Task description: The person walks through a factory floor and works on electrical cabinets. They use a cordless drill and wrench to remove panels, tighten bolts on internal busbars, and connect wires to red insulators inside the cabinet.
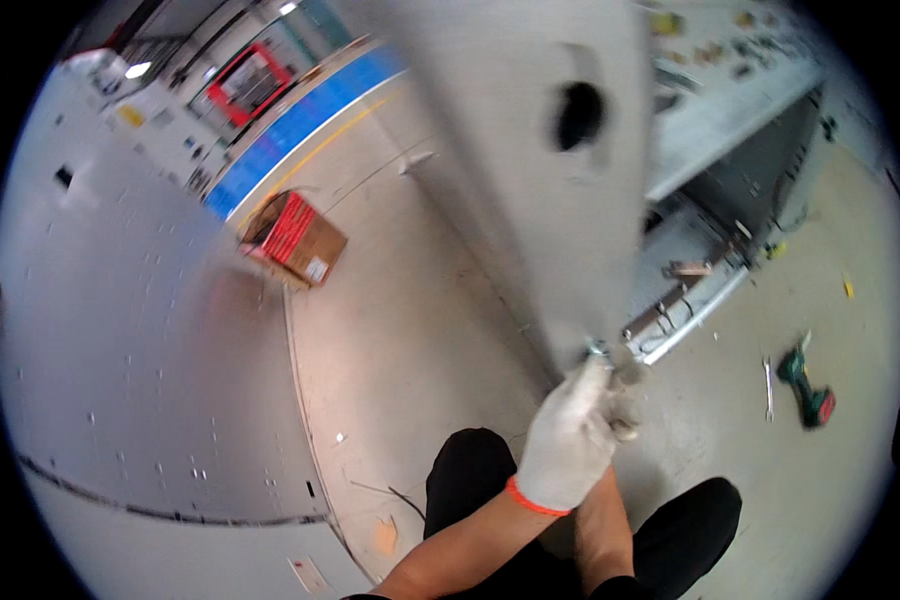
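My left hand [567, 440], in a white work glove with an orange cuff, reaches up to the lower end of a tall grey metal panel [500, 130]. Its fingers are pinched at a small shiny fastener, seemingly a bolt [597, 349], at the panel's edge. Just behind is my right hand [625, 408], gloved too and mostly covered by the left one. Its visible fingers are curled close to the same spot; whatever they hold is hidden. A dark round hole [578, 115] shows higher up in the panel, which is blurred.
On the floor at right lie a green cordless drill [806, 385] and a wrench [768, 388]. An open metal cabinet [740, 200] with small parts on top stands beyond the panel. A large grey sheet-metal wall [160, 340] fills the left. A cardboard box [310, 250] sits farther off.
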### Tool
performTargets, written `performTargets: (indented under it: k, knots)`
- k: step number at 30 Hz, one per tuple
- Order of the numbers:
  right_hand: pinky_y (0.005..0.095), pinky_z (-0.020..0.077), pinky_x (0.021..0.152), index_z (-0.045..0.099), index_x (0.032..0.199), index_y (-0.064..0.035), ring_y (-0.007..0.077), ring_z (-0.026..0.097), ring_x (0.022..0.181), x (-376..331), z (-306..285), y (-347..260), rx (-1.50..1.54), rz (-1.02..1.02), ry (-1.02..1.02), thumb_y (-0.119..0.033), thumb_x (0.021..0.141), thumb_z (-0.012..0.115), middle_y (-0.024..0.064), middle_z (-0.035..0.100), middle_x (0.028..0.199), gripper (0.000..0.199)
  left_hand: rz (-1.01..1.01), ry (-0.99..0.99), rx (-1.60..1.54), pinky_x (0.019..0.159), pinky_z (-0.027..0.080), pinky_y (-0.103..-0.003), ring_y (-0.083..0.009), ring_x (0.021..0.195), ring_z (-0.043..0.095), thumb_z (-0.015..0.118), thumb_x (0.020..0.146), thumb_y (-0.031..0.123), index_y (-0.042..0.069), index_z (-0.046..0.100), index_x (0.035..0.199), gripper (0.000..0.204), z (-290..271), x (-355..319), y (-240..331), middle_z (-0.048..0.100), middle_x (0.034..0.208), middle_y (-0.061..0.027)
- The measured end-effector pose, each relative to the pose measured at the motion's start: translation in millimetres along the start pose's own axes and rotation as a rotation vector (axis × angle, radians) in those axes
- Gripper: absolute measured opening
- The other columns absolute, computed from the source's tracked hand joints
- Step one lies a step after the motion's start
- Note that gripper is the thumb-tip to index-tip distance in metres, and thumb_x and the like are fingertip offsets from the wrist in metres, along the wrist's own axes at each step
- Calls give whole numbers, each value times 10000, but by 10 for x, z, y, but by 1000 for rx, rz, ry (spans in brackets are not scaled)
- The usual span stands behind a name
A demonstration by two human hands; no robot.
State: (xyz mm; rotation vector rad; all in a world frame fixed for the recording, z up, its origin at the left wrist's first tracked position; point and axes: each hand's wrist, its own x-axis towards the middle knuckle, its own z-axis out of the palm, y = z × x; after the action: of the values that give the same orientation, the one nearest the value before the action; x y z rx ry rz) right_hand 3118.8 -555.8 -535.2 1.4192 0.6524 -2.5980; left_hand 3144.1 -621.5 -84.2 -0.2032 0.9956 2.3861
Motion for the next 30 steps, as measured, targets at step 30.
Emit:
performTargets:
  k: [30]
  knots:
    - [287,420,540,429,599,-218,153,396,515,-5471,1006,-15,-1263,711,-198,-604,969,468,-14,393,515,536,437,924,81,573,496,-305,-160,716,621,574,982,277,19,649,1125,305,529,-4129,420,659,874,-75]
